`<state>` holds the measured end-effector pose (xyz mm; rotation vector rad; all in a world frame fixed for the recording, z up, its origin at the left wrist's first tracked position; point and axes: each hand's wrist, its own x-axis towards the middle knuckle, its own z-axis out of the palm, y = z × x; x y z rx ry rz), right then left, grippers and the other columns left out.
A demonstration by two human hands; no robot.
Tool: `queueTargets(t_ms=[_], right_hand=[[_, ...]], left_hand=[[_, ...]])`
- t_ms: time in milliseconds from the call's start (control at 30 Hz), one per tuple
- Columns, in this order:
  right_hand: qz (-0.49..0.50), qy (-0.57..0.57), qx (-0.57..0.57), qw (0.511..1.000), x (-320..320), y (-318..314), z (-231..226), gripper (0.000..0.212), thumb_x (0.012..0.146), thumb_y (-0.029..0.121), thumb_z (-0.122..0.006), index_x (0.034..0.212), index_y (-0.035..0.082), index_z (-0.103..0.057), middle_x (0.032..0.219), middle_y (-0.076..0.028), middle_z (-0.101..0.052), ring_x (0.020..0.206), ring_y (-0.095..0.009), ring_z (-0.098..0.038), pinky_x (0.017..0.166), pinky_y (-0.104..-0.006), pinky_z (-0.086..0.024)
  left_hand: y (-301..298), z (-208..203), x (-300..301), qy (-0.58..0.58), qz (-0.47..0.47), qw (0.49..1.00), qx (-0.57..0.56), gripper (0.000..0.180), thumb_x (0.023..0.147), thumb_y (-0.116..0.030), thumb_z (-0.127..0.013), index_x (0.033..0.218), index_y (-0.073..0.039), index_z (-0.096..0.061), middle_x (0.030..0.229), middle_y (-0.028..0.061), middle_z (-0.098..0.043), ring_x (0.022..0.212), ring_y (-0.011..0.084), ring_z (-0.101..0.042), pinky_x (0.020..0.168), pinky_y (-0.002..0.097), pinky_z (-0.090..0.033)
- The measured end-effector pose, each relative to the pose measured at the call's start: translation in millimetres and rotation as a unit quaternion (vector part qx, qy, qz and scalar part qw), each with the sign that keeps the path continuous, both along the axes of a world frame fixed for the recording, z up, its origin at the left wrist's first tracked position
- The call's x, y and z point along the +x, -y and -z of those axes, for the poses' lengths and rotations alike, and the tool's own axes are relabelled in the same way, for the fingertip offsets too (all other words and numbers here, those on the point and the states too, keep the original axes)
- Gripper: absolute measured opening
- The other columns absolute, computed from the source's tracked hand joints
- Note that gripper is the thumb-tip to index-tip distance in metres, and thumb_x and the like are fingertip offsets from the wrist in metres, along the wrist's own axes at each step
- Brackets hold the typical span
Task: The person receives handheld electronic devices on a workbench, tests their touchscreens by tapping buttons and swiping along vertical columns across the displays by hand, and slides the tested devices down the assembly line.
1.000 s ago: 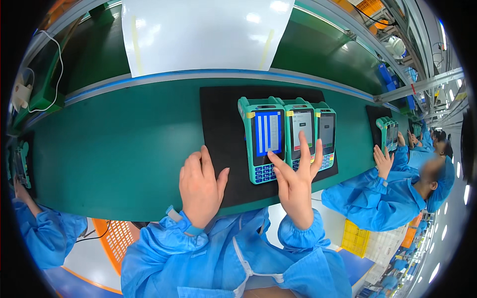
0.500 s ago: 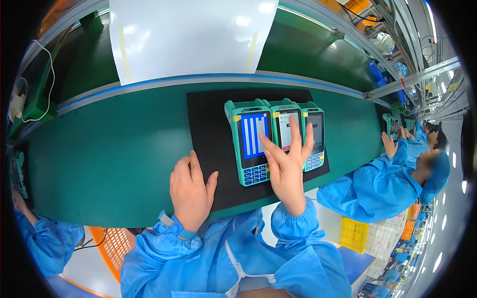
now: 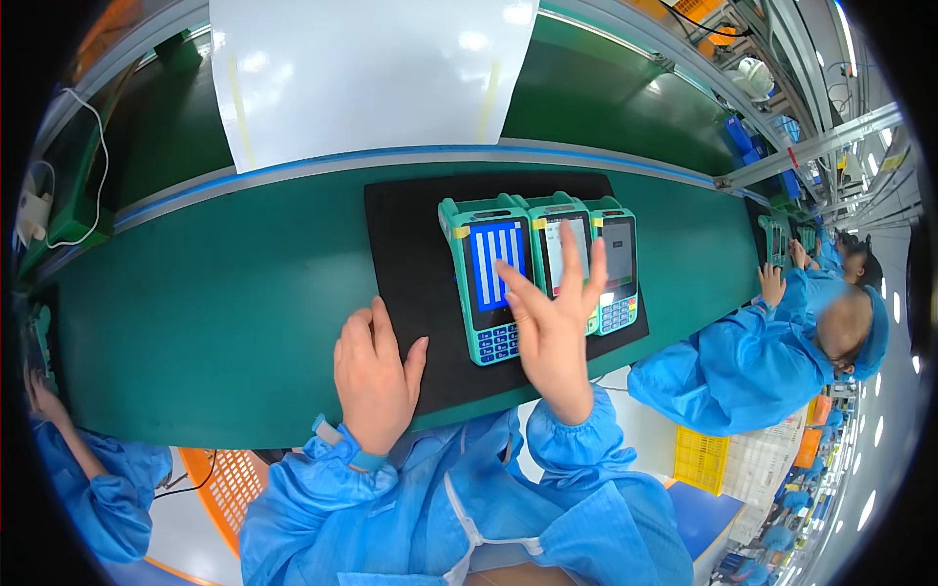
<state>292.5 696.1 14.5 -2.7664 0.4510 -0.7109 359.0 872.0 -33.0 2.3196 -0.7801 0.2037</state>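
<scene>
Three green card payment terminals stand side by side on a black mat [image 3: 415,337]. The left payment terminal [image 3: 471,330] has a blue screen with white vertical stripes; the middle payment terminal [image 3: 567,249] has a mostly white screen, and the right payment terminal [image 3: 619,256] a dark grey one. My right hand [image 3: 555,332] is over the left and middle ones with fingers spread, holding nothing. Its index fingertip is at the striped screen; whether it touches I cannot tell. My left hand [image 3: 376,376] lies flat at the mat's lower left edge, a blue wrist strap [image 3: 342,449] on its wrist.
A green workbench [image 3: 215,303] stretches to both sides. A white sheet [image 3: 362,78] hangs beyond its back rail. At the right sits a person in blue [image 3: 723,381]; another person's arm [image 3: 73,449] shows at the left. An orange basket [image 3: 232,483] and a yellow crate [image 3: 701,459] are below the bench.
My right hand has shifted slightly left, its index finger moving further over the striped screen. White stripes now reach across more evenly. My left hand stays put.
</scene>
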Motion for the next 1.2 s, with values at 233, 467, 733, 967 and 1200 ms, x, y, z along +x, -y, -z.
queueTargets(t_ms=[233, 467, 733, 967, 1200], right_hand=[[-0.006, -0.005, -0.001, 1.000, 12, -7, -10, 0.028, 0.087, 0.006, -0.062, 0.109, 0.022, -0.071, 0.152, -0.020, -0.023, 0.140, -0.051, -0.008, 0.105, -0.0712, -0.006], [0.066, -0.004, -0.072, 0.995, 29, 16, -17, 0.024, 0.088, 0.013, -0.064, 0.108, 0.022, -0.072, 0.150, -0.019, -0.028, 0.140, -0.049, -0.012, 0.107, -0.0700, -0.010], [-0.049, 0.058, -0.056, 0.996, 26, -40, -29, 0.036, 0.081, -0.001, -0.063, 0.117, 0.007, -0.064, 0.145, -0.025, -0.035, 0.132, -0.051, -0.028, 0.105, -0.0614, -0.025], [-0.042, 0.022, -0.077, 0.996, 43, -51, -21, 0.032, 0.082, 0.010, -0.063, 0.114, 0.008, -0.064, 0.148, -0.023, -0.033, 0.137, -0.051, -0.022, 0.107, -0.0658, -0.018], [0.089, 0.000, -0.101, 0.991, 27, 6, -19, 0.025, 0.085, 0.009, -0.065, 0.108, 0.018, -0.072, 0.150, -0.018, -0.029, 0.141, -0.047, -0.013, 0.109, -0.0672, -0.011]], left_hand=[[-1, -7, 0, -0.005, -0.003, 1.000, 0.004, 0.051, 0.084, -0.015, -0.069, 0.124, 0.009, -0.049, 0.112, 0.0210, -0.050, 0.100, 0.0370, -0.053, 0.086, 0.0405, -0.045], [-1, -8, 3, -0.007, -0.007, 1.000, 0.004, 0.050, 0.084, -0.014, -0.068, 0.124, 0.009, -0.050, 0.112, 0.0208, -0.050, 0.100, 0.0369, -0.053, 0.086, 0.0401, -0.045], [-15, -12, 2, -0.028, 0.025, 0.998, -0.048, 0.050, 0.083, -0.011, -0.067, 0.125, 0.010, -0.049, 0.109, 0.0207, -0.051, 0.097, 0.0367, -0.054, 0.083, 0.0410, -0.046], [-39, -6, 4, -0.068, 0.081, 0.988, -0.116, 0.035, 0.081, -0.001, -0.063, 0.115, 0.006, -0.058, 0.105, 0.0187, -0.052, 0.095, 0.0348, -0.055, 0.081, 0.0384, -0.047], [-34, -10, 4, -0.064, 0.103, 0.985, -0.126, 0.028, 0.081, -0.001, -0.065, 0.107, 0.005, -0.060, 0.103, 0.0170, -0.053, 0.093, 0.0327, -0.056, 0.080, 0.0379, -0.047]])
